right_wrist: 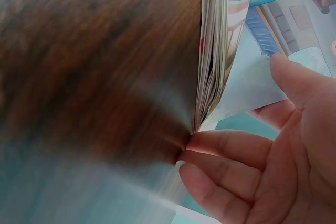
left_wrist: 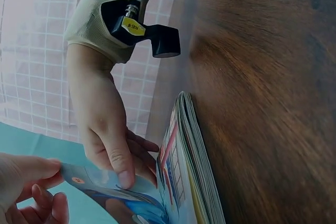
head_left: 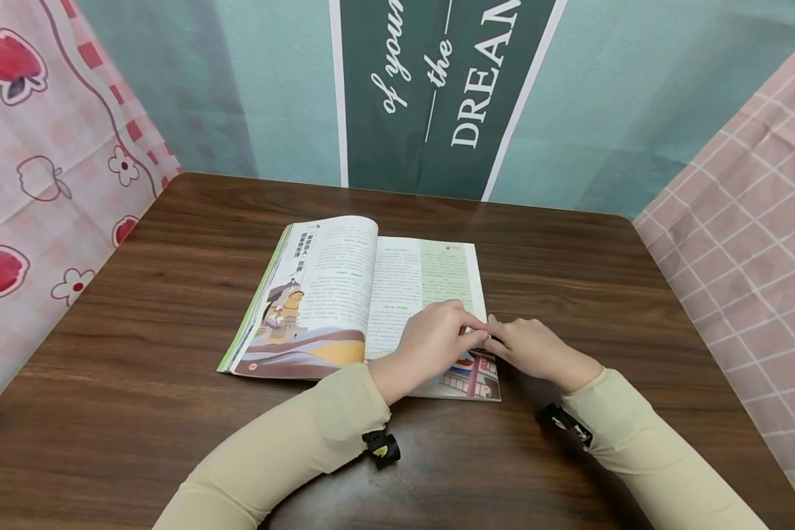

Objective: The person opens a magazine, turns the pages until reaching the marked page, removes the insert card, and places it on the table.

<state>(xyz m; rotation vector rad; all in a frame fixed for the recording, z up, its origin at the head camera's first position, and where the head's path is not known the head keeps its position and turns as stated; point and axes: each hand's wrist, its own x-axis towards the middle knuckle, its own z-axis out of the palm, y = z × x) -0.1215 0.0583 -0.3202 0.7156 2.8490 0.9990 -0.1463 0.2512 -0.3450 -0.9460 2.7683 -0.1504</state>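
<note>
An open magazine (head_left: 397,291) lies on the table, its left pages bulging up from the spine. At its lower right, a single page (left_wrist: 113,190) stands lifted off the stack beneath. My left hand (head_left: 437,335) reaches over the right half and pinches this page's corner between thumb and fingers. My right hand (head_left: 536,350) meets it at the right edge. In the right wrist view, the right thumb (right_wrist: 294,77) lies on the page's printed side, with the index finger partly hidden behind it. The other right fingers extend by the edge of the page stack (right_wrist: 215,51).
The magazine rests mid-table on dark wood (head_left: 172,294). Patterned cloths hang around it: apples (head_left: 9,62) at left, teal with lettering (head_left: 291,88) behind, pink grid (head_left: 755,221) at right. Black wrist cameras (head_left: 380,447) are strapped to both sleeves.
</note>
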